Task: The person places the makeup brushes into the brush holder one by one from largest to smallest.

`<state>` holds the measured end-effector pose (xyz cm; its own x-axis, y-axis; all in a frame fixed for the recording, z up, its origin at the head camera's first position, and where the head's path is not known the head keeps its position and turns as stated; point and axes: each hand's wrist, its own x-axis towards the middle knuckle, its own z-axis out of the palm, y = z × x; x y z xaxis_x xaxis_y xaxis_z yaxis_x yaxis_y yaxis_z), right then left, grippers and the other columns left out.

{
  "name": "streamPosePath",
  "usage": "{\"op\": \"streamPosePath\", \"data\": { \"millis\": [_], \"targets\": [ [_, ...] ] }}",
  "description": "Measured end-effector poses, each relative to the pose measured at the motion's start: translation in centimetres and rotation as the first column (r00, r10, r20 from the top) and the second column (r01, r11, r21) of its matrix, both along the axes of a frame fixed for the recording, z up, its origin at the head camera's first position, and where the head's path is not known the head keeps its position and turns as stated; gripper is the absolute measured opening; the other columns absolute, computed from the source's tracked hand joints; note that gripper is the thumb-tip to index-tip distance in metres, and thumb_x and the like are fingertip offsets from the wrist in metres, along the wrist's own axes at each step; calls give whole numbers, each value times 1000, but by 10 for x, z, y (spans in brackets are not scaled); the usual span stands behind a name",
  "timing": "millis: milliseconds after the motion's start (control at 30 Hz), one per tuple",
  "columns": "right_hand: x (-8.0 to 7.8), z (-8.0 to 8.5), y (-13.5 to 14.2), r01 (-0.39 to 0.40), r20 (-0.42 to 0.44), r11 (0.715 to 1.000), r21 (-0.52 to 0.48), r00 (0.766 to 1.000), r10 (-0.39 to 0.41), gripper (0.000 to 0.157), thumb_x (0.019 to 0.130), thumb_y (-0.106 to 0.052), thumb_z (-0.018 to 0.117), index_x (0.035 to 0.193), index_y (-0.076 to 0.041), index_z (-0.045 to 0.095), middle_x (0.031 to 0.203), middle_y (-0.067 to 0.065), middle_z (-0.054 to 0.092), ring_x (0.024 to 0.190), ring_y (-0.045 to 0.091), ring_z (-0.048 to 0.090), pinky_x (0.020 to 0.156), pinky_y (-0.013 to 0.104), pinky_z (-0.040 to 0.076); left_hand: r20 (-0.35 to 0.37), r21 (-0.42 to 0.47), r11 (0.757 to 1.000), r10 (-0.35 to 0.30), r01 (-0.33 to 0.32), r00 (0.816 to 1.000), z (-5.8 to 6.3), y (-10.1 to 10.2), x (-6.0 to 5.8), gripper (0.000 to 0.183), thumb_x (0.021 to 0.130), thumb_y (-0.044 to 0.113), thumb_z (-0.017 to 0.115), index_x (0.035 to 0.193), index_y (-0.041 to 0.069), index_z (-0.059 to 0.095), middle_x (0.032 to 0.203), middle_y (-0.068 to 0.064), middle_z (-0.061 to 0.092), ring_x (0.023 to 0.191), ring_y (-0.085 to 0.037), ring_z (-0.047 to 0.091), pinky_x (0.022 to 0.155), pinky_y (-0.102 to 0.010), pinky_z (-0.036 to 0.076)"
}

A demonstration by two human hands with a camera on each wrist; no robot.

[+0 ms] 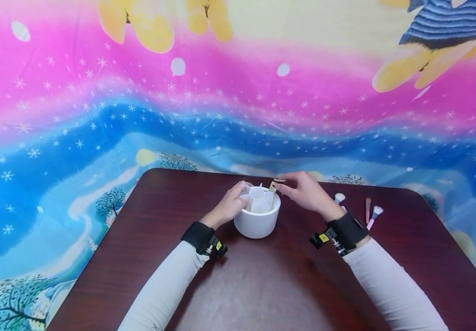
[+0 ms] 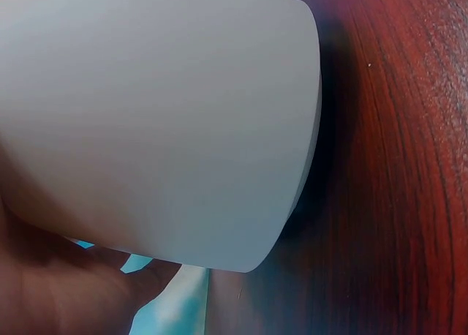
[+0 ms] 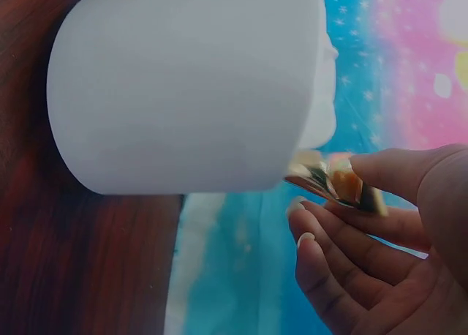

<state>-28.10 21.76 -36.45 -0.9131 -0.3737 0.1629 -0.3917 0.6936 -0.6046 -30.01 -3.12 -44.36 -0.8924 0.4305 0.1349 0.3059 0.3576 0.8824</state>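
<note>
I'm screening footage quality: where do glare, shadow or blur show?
Head view: pale glare on the tabletop; left wrist view: dark shadow along the base of the white organizer; right wrist view: the shiny gold item in the right hand looks slightly blurred.

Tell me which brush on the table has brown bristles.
In the head view, the middle brush; the left brush and right brush have white bristles instead.

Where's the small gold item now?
In the right wrist view, right of centre: the gold item is pinched in the right hand, at the rim of the white container.
</note>
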Motion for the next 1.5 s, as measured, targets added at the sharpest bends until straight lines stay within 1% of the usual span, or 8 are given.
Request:
{"op": "streamPosePath", "data": {
  "millis": [300,467,667,933,1133,1233,1333,1500],
  "targets": [
    [0,24,26,61,-68,998,-1,996,-61,25,101,-23,64,116,-6,74,93,8,74,78,20,68,67,36,56,-3,-1,1000,-4,4,1000,1,-1,-2,53,80,-3,47,132,7,53,139,-11,53,127,-29,50,105,-53,40],
    [-1,36,55,108,-118,994,23,987,-105,28,103,-25,61,116,-5,73,98,11,75,81,23,68,67,36,54,-2,0,1000,5,-5,1000,2,-2,-2,53,80,-4,47,132,6,53,138,-11,54,127,-29,50,105,-53,40],
    [0,39,92,181,-79,982,49,981,-177,35,105,-30,57,124,-3,69,107,18,73,83,23,68,71,38,52,4,-1,1000,16,-16,1000,3,-6,-2,54,79,-3,48,132,8,53,139,-11,54,129,-28,50,106,-53,40],
    [-11,6,128,247,4,965,86,969,-248,37,102,-21,61,123,9,64,110,29,70,73,14,68,63,30,54,12,4,1000,17,-17,1000,0,-6,-2,55,79,-2,48,133,8,54,140,-11,54,130,-29,50,107,-54,39],
    [-20,-26,144,258,100,944,206,954,-283,42,99,-20,64,123,15,61,108,33,69,73,24,69,66,40,56,8,13,1000,6,-6,1000,-1,-4,-2,54,79,-3,47,131,7,54,139,-11,54,129,-29,50,107,-53,39],
    [-23,-40,147,258,108,927,273,949,-296,37,97,-18,65,114,15,65,93,26,70,70,25,66,63,39,52,9,14,1000,5,-5,1000,-1,-3,-2,54,79,-3,47,132,7,54,139,-11,54,129,-28,50,107,-53,39],
    [-26,-51,148,283,149,904,320,927,-343,28,96,-18,65,91,10,67,70,11,59,59,20,54,58,37,43,17,11,1000,3,-3,1000,0,-2,-2,54,79,-3,47,132,8,53,139,-10,54,128,-28,50,107,-53,40],
    [-26,-60,146,333,235,866,374,869,-435,26,96,-19,65,77,0,68,60,7,59,57,23,60,87,65,37,18,13,1000,-5,5,1000,0,0,-1,54,79,-3,47,132,7,53,139,-11,53,128,-29,50,106,-53,40]
  ]
}}
